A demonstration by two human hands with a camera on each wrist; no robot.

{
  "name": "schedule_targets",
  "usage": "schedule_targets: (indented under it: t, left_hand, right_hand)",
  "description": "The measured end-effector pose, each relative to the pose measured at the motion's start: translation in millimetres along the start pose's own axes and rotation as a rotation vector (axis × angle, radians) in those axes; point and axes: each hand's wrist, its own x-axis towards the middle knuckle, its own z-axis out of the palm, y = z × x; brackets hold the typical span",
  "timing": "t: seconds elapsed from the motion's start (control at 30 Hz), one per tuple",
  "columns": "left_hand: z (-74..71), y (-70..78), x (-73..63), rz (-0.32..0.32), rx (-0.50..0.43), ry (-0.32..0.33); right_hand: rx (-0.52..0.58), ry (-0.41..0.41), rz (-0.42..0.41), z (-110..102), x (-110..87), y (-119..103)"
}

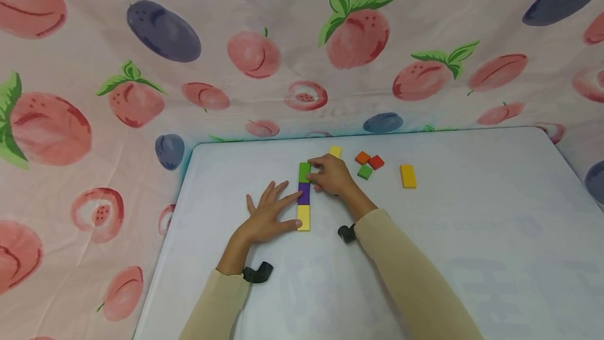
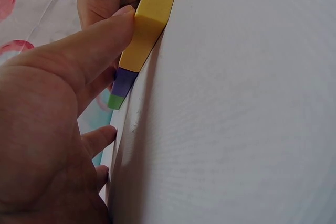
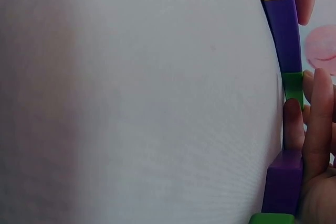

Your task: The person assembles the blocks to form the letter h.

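A green block (image 1: 304, 172), a purple block (image 1: 304, 193) and a yellow block (image 1: 304, 218) lie end to end in a straight row on the white table. My left hand (image 1: 266, 219) is spread along the row's left side, index fingertip on the purple block and thumb against the yellow one. With bent thumb and index finger, my right hand (image 1: 332, 174) holds the green block at its right side and far corner. Close under that hand, the right wrist view shows another purple block (image 3: 283, 182) and a green end piece (image 3: 272, 219).
Beyond my right hand, part of another yellow block (image 1: 335, 151) shows. Small orange (image 1: 362, 157), red (image 1: 376, 162) and green (image 1: 365, 172) pieces cluster to its right. Farther right lies an orange-yellow block (image 1: 408, 177). Fruit-patterned cloth (image 1: 264, 104) rises behind the table.
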Motion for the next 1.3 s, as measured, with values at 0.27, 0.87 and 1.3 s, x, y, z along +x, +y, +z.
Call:
schedule_targets:
  t: [0.27, 0.87, 1.3]
  left_hand:
    - [-1.0, 0.4, -1.3, 0.002, 0.009, -0.001]
    - [-0.1, -1.1, -0.7, 0.007, 0.015, 0.007]
    - [-0.4, 0.4, -0.8, 0.006, 0.019, 0.002]
  right_hand:
    - [0.002, 0.006, -0.004, 0.4, -0.5, -0.3]
    - [-0.008, 0.007, -0.009, 1.2, -0.5, -1.4]
    - [0.205, -0.034, 0.035, -3.4, -3.4, 1.4]
